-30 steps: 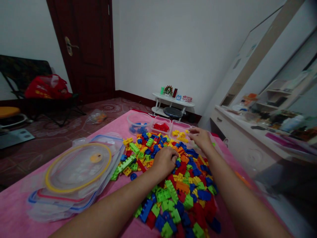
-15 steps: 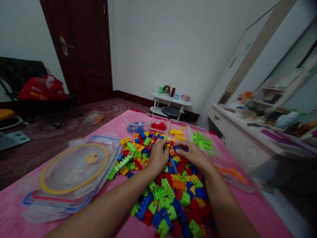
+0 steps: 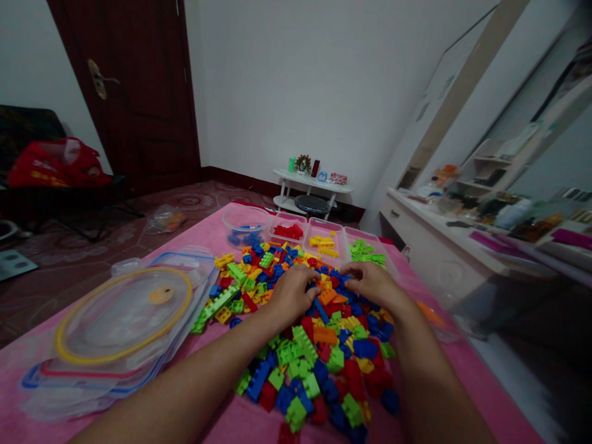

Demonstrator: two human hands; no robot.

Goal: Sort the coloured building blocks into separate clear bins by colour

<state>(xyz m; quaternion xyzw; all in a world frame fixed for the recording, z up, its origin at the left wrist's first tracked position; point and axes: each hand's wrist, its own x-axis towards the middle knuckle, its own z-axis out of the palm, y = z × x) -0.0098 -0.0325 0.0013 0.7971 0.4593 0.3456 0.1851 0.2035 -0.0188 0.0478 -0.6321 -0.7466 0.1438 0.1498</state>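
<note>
A heap of mixed toy building bricks (image 3: 303, 345) in red, blue, green, yellow and orange is spread over a pink cloth. My left hand (image 3: 295, 290) rests over the middle of the heap, its thumb and fingers bent and a little apart. Just to its right, my right hand (image 3: 372, 285) reaches down onto blue bricks (image 3: 340, 283) with curved fingers, thumb and forefinger apart. Orange bricks (image 3: 327, 296) lie between the two hands. No brick is plainly held in either hand; the fingertips are partly lost among the pieces.
Behind the heap stand clear containers: a round one (image 3: 247, 216) with blue bricks, then ones with red bricks (image 3: 289, 232), yellow bricks (image 3: 324, 245) and green bricks (image 3: 366, 253). Orange pieces (image 3: 430, 313) lie at right. Stacked lids (image 3: 123, 314) cover the left side.
My right hand has shifted right, widening the gap between my hands and uncovering more orange and blue bricks. My left hand stays over the heap. The view has turned slightly right.
</note>
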